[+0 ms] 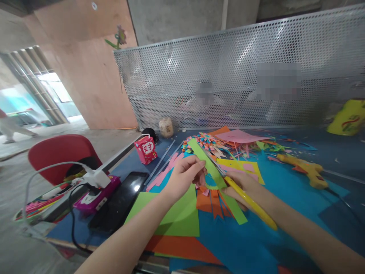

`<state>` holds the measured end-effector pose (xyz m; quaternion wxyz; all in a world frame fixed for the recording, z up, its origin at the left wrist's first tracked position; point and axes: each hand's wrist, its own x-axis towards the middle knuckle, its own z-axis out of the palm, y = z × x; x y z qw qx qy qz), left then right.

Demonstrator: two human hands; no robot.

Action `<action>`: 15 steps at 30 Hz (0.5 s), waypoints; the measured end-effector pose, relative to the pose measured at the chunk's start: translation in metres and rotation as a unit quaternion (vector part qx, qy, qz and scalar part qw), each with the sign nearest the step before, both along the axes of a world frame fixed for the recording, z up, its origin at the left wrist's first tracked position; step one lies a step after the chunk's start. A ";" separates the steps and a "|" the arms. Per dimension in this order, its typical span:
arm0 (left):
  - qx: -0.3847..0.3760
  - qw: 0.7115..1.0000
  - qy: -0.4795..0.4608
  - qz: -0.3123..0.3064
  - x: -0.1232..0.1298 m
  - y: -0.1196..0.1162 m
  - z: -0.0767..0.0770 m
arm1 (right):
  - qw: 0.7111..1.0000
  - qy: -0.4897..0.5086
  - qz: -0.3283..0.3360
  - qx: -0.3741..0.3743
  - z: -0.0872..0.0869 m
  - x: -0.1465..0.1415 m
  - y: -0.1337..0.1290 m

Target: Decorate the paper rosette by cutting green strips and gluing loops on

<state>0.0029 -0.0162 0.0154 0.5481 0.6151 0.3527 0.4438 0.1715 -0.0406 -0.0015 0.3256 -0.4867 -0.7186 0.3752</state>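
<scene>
Nearest to the camera come the two bare forearms, entering from about 7 and 5 o'clock of the view and meeting over the paper work near its centre. Between the hands is a light green paper strip [212,169], tilted, with its ends pointing to 11 and 5 o'clock. Right hand [247,182] grasps a yellow-handled tool [251,204], whose metal end lies along the strip, and its fingertips meet the strip's edge. Left hand [185,173], at the strip's 9 o'clock side, has its fingers bent toward the thumb; I cannot tell if they pinch something. Counting from the strip, an orange paper piece [203,203] with pointed tails lies just beside it at 6 o'clock, and a green sheet [171,219] at 8 o'clock. Toward 9 o'clock are pink strips [165,173], then a black phone [122,201] and a purple power strip [110,188] bearing a white plug [97,178]. One red carton [146,149] with a straw stands at 10 o'clock. Close at 12 o'clock is a heap of many-coloured paper cuttings [208,140], while a yellow glue gun [310,171] rests at 3 o'clock, well apart.
</scene>
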 end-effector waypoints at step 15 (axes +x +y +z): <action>0.007 1.000 -0.007 -0.014 0.002 -0.001 -0.002 | 0.998 -0.001 -0.023 -0.057 -0.002 -0.003 0.000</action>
